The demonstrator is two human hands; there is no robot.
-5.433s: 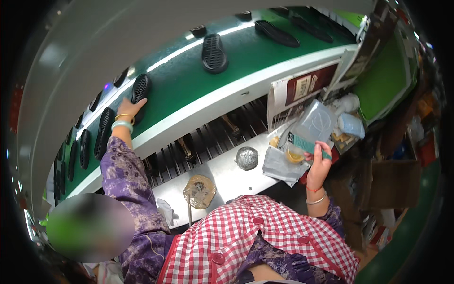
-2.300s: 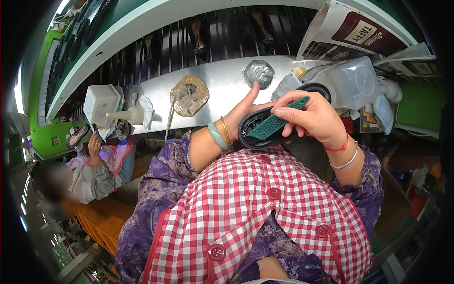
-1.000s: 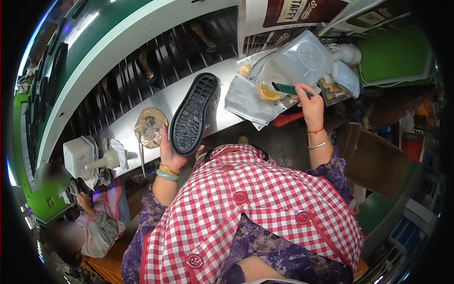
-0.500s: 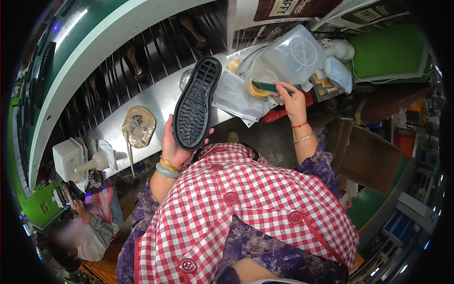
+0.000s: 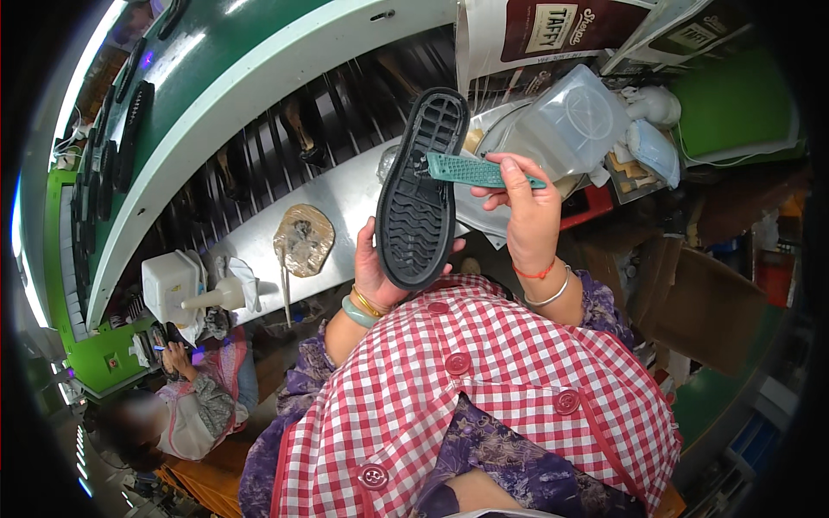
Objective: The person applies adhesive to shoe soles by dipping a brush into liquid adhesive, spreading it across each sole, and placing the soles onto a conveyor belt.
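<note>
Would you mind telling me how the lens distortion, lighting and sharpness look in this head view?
Head view: fisheye bends the green conveyor edge into an arc, with black corners; bright glare streaks along the far left rim; the black sole in the left hand and the teal brush in the right hand are sharp.

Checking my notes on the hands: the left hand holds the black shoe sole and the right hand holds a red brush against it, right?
Not quite. In the head view the brush in the right hand is green, not red. The left hand does hold the black shoe sole.
</note>
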